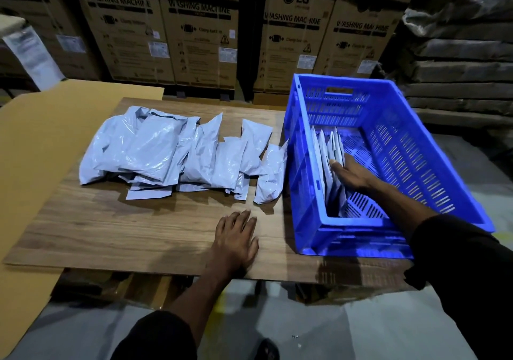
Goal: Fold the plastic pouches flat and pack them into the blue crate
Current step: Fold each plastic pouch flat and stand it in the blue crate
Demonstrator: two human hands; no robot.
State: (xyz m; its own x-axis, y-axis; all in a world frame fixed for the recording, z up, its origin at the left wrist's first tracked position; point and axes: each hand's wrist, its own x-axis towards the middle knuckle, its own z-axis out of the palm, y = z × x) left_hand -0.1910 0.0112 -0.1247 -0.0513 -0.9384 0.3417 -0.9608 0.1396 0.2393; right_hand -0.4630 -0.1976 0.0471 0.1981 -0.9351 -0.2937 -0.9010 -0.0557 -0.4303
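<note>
The right hand (350,175) lay flat and open inside the blue slotted plastic crate (472,209), palm pressed against the row of folded grey plastic pouches (331,148) standing on edge along the crate's left wall, gripping nothing. The left hand (236,241) rested open, fingers spread, on the wood-grain tabletop (111,229), also empty. Just left of the crate, a loose heap of unfolded grey plastic pouches (155,151) waited on the table. Packing looked to be the step in hand: steadying the last pouch upright. The job seemed early, most pouches unpacked. The next move would call for taking the nearest loose pouch (270,176) beside the crate and flattening it.
</note>
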